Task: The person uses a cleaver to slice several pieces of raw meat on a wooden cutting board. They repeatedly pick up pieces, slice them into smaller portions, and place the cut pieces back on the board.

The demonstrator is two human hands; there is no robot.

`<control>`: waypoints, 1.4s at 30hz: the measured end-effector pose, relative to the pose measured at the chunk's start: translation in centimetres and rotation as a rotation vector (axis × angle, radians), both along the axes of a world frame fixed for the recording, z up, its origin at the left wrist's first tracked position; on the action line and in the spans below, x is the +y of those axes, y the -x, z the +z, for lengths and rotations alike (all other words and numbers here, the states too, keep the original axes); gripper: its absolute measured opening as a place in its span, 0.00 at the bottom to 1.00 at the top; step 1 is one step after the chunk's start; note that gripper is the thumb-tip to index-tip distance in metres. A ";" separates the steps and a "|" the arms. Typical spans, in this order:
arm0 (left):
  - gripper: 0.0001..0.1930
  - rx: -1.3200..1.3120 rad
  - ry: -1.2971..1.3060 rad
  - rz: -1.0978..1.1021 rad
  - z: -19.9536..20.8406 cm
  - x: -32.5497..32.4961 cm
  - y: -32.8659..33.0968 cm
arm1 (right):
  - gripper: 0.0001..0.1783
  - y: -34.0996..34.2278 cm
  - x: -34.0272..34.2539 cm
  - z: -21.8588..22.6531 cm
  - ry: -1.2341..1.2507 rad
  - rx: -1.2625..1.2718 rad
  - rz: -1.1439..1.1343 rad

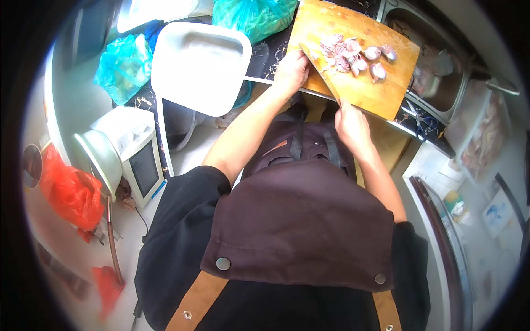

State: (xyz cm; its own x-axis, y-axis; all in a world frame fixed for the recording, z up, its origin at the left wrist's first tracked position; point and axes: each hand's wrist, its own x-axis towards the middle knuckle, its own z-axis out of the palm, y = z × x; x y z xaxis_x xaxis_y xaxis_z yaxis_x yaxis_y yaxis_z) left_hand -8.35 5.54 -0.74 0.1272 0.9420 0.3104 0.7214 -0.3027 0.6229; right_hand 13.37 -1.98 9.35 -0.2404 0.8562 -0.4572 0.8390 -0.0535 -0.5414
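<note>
A wooden cutting board lies tilted at the counter's edge ahead of me. On it sit several purple-and-white bulb pieces that look like shallots, some of them sliced and heaped. My right hand is closed around the handle of a knife at the board's near edge. The knife's long blade slants across the board's near left corner, tip pointing away to the left. Close to the tip, my left hand has its fingers curled together at the board's left edge; what they grip is hidden.
A white basin stands left of the board, beside a teal plastic bag and a larger green bag. A metal sink is at the right, with scissors near it. Lower left are a white appliance and a red bag.
</note>
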 end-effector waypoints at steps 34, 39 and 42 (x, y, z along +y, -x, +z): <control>0.11 -0.015 -0.042 0.043 -0.7 -0.8 -0.6 | 0.10 -0.2 0.2 2.5 -0.075 0.013 0.006; 0.13 -0.020 -0.022 0.028 -1.2 -1.0 -0.2 | 0.10 -0.6 0.3 2.4 -0.080 -0.008 0.034; 0.13 -0.028 -0.010 0.032 -1.1 -0.9 -0.2 | 0.10 -0.7 0.5 2.6 -0.050 -0.011 0.031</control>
State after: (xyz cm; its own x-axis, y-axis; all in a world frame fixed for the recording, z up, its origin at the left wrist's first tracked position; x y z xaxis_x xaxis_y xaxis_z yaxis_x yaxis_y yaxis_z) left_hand -8.12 4.63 -1.81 0.0885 0.9424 0.3226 0.7133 -0.2860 0.6399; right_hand 14.03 -1.48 11.95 -0.2621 0.8702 -0.4173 0.8460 -0.0008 -0.5332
